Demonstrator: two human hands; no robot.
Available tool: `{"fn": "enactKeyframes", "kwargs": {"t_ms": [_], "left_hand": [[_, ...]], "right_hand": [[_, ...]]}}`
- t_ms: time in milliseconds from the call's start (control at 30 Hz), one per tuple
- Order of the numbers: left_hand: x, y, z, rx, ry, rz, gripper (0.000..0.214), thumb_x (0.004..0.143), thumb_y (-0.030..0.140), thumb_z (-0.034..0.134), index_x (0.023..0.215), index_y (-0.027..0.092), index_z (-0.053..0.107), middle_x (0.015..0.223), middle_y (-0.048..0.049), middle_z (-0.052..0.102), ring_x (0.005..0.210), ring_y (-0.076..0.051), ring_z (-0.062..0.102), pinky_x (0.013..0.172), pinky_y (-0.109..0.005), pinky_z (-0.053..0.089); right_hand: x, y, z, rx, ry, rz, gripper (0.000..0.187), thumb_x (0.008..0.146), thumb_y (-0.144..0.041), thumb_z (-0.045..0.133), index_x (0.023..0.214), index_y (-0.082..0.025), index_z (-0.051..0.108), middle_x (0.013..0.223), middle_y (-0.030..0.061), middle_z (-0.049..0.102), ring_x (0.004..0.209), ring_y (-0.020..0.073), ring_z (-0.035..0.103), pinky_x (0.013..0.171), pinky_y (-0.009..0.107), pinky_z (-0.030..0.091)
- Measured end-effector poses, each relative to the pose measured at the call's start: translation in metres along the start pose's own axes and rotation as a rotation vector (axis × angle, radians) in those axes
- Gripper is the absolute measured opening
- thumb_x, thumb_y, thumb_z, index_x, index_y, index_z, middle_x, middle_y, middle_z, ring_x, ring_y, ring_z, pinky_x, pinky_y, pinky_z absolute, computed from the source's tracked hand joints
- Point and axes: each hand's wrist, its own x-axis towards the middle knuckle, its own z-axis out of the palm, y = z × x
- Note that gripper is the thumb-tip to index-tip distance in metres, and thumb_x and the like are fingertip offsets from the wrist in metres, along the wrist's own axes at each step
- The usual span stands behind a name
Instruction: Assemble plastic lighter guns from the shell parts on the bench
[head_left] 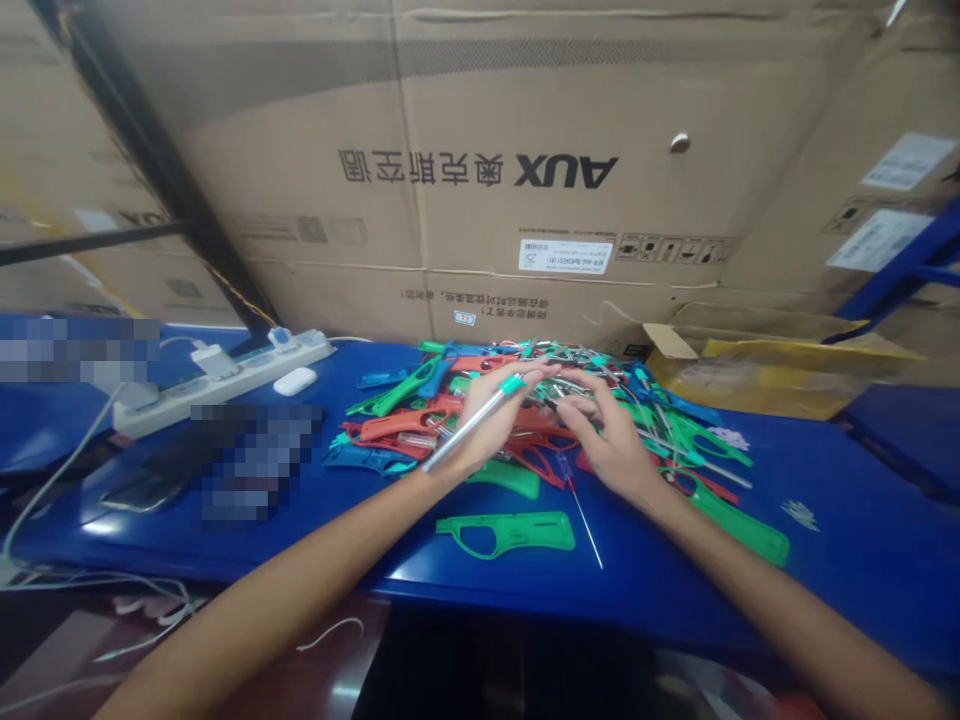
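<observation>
My left hand (pixel 493 402) is closed round a metal lighter tube (pixel 474 425) with a green collar; the tube slants down across the palm toward the wrist. Close beside it, my right hand (pixel 616 445) has its fingers bent inward and pinched at a small dark piece I cannot make out. Both hands are over a heap of lighter parts: orange casings (pixel 409 425), blue casings (pixel 367 458) and green casings (pixel 401 390). Nearest me lies a green casing half (pixel 517 534). A thin-shafted screwdriver (pixel 587 522) points toward the table's front edge.
A white power strip (pixel 225 383) with plugs and cables lies at the left, next to a white earbud case (pixel 295 381) and a dark phone (pixel 146 488). Behind the heap stands a large cardboard box (pixel 450 100). An open yellow carton (pixel 780 375) sits at the back right.
</observation>
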Motion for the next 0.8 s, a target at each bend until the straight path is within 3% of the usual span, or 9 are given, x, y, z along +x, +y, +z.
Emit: {"fn": "enactKeyframes", "kwargs": {"t_ms": [167, 300, 433, 500, 567, 633, 700, 800], "left_hand": [[-0.003, -0.006, 0.003, -0.021, -0.078, 0.029, 0.031, 0.100, 0.042, 0.060, 0.113, 0.022, 0.079, 0.127, -0.0080, 0.075, 0.130, -0.027, 0.064, 0.116, -0.046, 0.045], [-0.003, -0.011, 0.001, 0.009, -0.156, 0.129, 0.025, 0.100, 0.033, 0.062, 0.114, 0.021, 0.079, 0.141, -0.0101, 0.066, 0.137, -0.026, 0.058, 0.122, -0.046, 0.038], [-0.002, -0.012, -0.001, 0.022, -0.170, 0.107, 0.028, 0.099, 0.032, 0.064, 0.121, 0.020, 0.074, 0.147, -0.0120, 0.061, 0.139, -0.025, 0.054, 0.121, -0.044, 0.037], [0.000, -0.016, -0.002, -0.058, -0.200, 0.017, 0.037, 0.095, 0.037, 0.068, 0.128, 0.020, 0.068, 0.139, -0.0131, 0.067, 0.126, -0.025, 0.064, 0.111, -0.041, 0.047], [0.003, -0.021, -0.004, -0.186, -0.312, -0.144, 0.046, 0.093, 0.046, 0.070, 0.128, 0.017, 0.065, 0.118, -0.0140, 0.075, 0.094, -0.020, 0.074, 0.087, -0.034, 0.057], [0.006, -0.024, -0.009, -0.316, -0.466, -0.349, 0.051, 0.096, 0.058, 0.060, 0.120, 0.013, 0.065, 0.096, -0.0133, 0.078, 0.068, -0.016, 0.070, 0.066, -0.029, 0.054], [0.009, -0.025, -0.014, -0.410, -0.569, -0.514, 0.057, 0.100, 0.066, 0.044, 0.110, 0.013, 0.063, 0.083, -0.0116, 0.075, 0.057, -0.014, 0.065, 0.056, -0.028, 0.049], [0.010, -0.020, -0.020, -0.421, -0.591, -0.555, 0.050, 0.101, 0.065, 0.042, 0.101, 0.017, 0.058, 0.075, -0.0058, 0.069, 0.049, -0.010, 0.053, 0.045, -0.024, 0.037]], "right_hand": [[0.005, 0.007, 0.004, 0.268, -0.052, 0.182, 0.031, 0.087, -0.049, 0.074, 0.096, -0.025, 0.055, 0.082, 0.0007, 0.076, 0.072, 0.0180, 0.072, 0.073, 0.034, 0.059], [0.007, 0.005, 0.002, 0.203, -0.031, 0.141, 0.027, 0.086, -0.047, 0.074, 0.093, -0.024, 0.062, 0.076, -0.0008, 0.072, 0.070, 0.0173, 0.070, 0.070, 0.032, 0.058], [0.005, 0.001, -0.004, 0.088, 0.060, 0.063, 0.019, 0.091, -0.041, 0.070, 0.089, -0.022, 0.067, 0.070, -0.0019, 0.068, 0.064, 0.0153, 0.067, 0.065, 0.029, 0.055], [0.004, 0.001, -0.008, 0.030, 0.149, 0.019, 0.017, 0.093, -0.038, 0.068, 0.090, -0.022, 0.067, 0.074, -0.0015, 0.069, 0.065, 0.0146, 0.066, 0.066, 0.028, 0.055], [0.005, 0.002, -0.014, -0.040, 0.214, -0.024, 0.015, 0.093, -0.037, 0.068, 0.090, -0.022, 0.068, 0.077, -0.0013, 0.070, 0.066, 0.0144, 0.066, 0.066, 0.028, 0.054], [0.006, 0.004, -0.019, -0.144, 0.265, -0.075, 0.015, 0.094, -0.036, 0.068, 0.089, -0.022, 0.069, 0.079, -0.0007, 0.072, 0.067, 0.0149, 0.066, 0.067, 0.029, 0.054], [0.007, 0.006, -0.023, -0.269, 0.316, -0.132, 0.013, 0.093, -0.034, 0.069, 0.090, -0.022, 0.070, 0.082, 0.0004, 0.074, 0.071, 0.0161, 0.068, 0.072, 0.031, 0.054], [0.008, 0.008, -0.028, -0.395, 0.361, -0.198, 0.011, 0.094, -0.032, 0.069, 0.092, -0.022, 0.072, 0.087, 0.0020, 0.076, 0.077, 0.0175, 0.070, 0.077, 0.032, 0.054]]}}
